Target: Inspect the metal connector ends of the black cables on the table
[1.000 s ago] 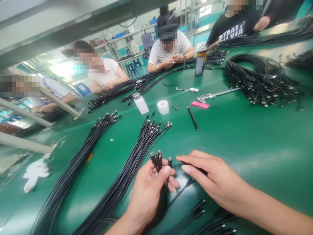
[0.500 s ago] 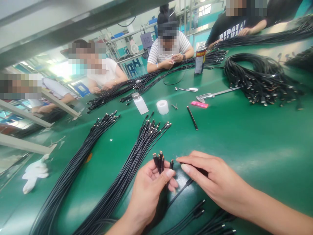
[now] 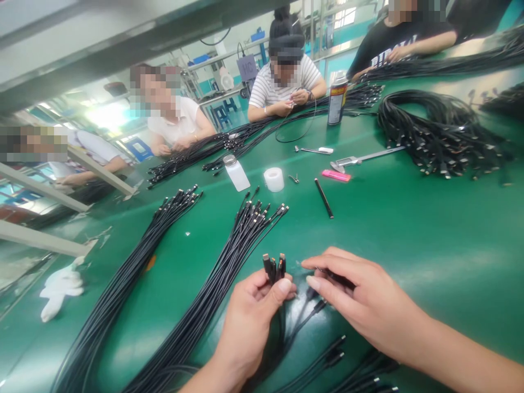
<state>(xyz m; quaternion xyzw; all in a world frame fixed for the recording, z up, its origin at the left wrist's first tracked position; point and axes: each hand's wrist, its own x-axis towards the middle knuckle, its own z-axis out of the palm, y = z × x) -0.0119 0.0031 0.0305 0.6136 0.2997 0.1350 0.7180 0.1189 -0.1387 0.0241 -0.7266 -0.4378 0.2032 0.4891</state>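
Note:
My left hand (image 3: pixel 251 314) is closed round a small bunch of black cable ends (image 3: pixel 273 266), whose connector tips stick up above my thumb. My right hand (image 3: pixel 360 303) lies palm down just to the right, fingers curled over another black cable end (image 3: pixel 332 277) on the green table (image 3: pixel 409 234). More loose black cables (image 3: pixel 327 357) lie under and in front of my wrists. A long bundle of black cables (image 3: pixel 229 256) runs away to the left of my left hand.
A second cable bundle (image 3: pixel 135 267) lies further left, with a white glove (image 3: pixel 59 286) beyond. Mid-table: a small bottle (image 3: pixel 236 172), tape roll (image 3: pixel 273 179), black pen (image 3: pixel 323 198), pink item (image 3: pixel 334 175), caliper (image 3: pixel 360 158), spray can (image 3: pixel 336 100), coiled cables (image 3: pixel 438 134). Several people sit across.
The cable ends in my left hand have been drawn together into one tight bunch. Both hands shifted slightly right; my right fingers stay over the cable end.

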